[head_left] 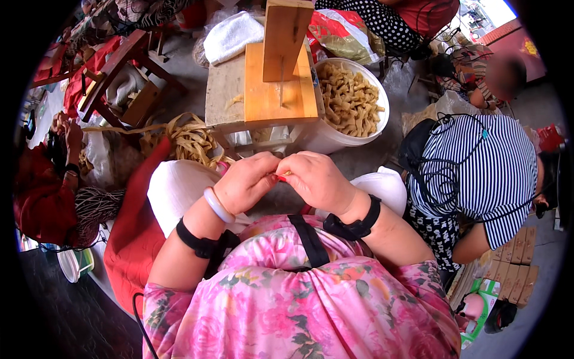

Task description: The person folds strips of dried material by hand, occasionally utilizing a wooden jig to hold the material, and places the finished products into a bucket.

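Observation:
In front of my lap, above my white-trousered knees [179, 188], my left hand [248, 176] and my right hand [312, 179] meet with fingers curled and pinched together. A tiny yellowish bit [288, 173] shows between them, mostly hidden, with a spot of red beside it. Just beyond my hands stands a low wooden bench [224, 90] carrying an orange wooden block [281, 113] with an upright board [284, 30] and a thin upright rod. A folded white cloth [232, 36] lies at its back.
A white bucket [382, 119] of knotted tan pieces [344, 96] stands right of the bench. Loose tan strips [185, 137] lie left. Co-workers sit close at left [45, 197] and right [478, 167]. Also around are a wooden frame [119, 78], plastic bags [347, 36] and cartons [517, 269].

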Demonstrator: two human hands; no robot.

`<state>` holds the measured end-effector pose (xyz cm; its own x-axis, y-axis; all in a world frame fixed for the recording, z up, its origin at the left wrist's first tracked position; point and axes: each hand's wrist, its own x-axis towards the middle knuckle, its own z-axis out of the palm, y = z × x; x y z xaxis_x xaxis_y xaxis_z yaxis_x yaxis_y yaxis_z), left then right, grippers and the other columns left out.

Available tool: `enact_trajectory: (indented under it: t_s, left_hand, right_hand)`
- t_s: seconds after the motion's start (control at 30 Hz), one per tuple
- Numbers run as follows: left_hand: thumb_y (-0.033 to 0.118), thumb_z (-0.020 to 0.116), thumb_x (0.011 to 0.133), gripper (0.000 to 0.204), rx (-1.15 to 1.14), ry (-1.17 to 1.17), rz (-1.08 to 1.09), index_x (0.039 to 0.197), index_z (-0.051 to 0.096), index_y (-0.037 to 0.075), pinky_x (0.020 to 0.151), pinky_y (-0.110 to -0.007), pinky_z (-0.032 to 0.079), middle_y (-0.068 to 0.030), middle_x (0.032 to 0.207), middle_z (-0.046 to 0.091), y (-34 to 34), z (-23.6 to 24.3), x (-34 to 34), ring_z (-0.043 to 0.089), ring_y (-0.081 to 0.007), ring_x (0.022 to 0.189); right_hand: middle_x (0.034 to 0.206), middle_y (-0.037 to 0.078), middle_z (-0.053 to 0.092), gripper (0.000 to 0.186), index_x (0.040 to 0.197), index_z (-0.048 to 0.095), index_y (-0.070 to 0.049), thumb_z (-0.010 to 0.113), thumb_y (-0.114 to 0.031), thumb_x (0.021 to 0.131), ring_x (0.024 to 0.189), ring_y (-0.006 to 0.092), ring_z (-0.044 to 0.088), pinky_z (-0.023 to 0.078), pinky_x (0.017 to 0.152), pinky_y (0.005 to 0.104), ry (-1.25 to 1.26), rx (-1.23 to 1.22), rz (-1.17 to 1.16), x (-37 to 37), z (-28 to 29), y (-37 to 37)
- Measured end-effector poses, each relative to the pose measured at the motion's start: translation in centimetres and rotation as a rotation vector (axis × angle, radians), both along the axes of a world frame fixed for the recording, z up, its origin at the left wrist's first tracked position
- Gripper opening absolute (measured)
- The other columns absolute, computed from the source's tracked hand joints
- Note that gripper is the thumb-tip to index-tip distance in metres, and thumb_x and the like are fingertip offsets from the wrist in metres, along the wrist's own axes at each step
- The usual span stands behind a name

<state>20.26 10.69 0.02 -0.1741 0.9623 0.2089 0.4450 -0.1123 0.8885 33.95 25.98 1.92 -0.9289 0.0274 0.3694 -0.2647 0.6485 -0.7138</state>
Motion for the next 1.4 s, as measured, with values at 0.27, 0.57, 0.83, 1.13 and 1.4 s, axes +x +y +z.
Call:
enact_trajectory:
  t_s: [0.27,0.57,0.83,1.13,1.4]
  left_hand:
    - [0.01,0.062,0.091,0.035,-0.277,-0.895,-0.074,0.119,0.042,0.004,0.062,-0.021,0.041,-0.0034,0.093,0.058,0.0,-1.1,-0.2,0.051,-0.009,0.072]
    - [-0.007,0.069,0.07,0.035,0.238,0.388,0.317,0.101,0.057,0.005,0.071,-0.036,0.052,-0.0137,0.088,0.064,0.6,-1.9,0.6,0.064,-0.032,0.081]
    - [0.011,0.071,0.084,0.019,-0.109,-1.208,0.014,0.101,0.062,0.008,0.078,-0.024,0.046,0.0005,0.105,0.06,-0.1,-2.9,-0.2,0.056,-0.0094,0.089]
    - [0.019,0.064,0.093,0.022,0.062,-1.003,0.171,0.111,0.063,0.007,0.07,-0.02,0.045,0.0031,0.096,0.063,-0.3,-3.7,-0.2,0.054,-0.0039,0.083]
    - [0.024,0.054,0.099,0.023,-0.041,-0.832,0.187,0.105,0.064,0.004,0.064,-0.019,0.042,0.0043,0.082,0.059,-1.4,-3.1,-0.6,0.048,-0.0033,0.072]
  right_hand:
    - [0.081,0.002,0.064,0.005,0.097,0.059,-0.003,0.059,-0.005,0.092,0.068,0.0045,0.055,0.045,0.06,0.021,-0.236,-0.892,-0.096,-1.5,-2.7,0.2]
    - [0.093,0.002,0.061,0.019,0.108,0.056,-0.002,0.058,-0.005,0.09,0.075,0.0063,0.055,0.045,0.066,0.0208,-0.553,-1.02,-0.042,-1.3,-1.3,1.4]
    - [0.086,0.015,0.056,0.023,0.095,0.053,-0.002,0.062,0.004,0.075,0.081,0.0294,0.059,0.049,0.069,0.0354,-0.069,-0.111,-0.321,-2.0,-1.2,-0.7]
    - [0.079,0.015,0.058,0.013,0.086,0.057,-0.002,0.064,-0.012,0.083,0.074,0.0363,0.057,0.047,0.064,0.0436,-0.101,0.082,-0.146,-2.2,-1.0,-0.4]
    - [0.069,0.015,0.053,0.014,0.074,0.054,-0.002,0.062,-0.011,0.082,0.065,0.0367,0.055,0.043,0.059,0.0443,-0.12,-0.011,0.054,-1.9,0.4,-1.0]
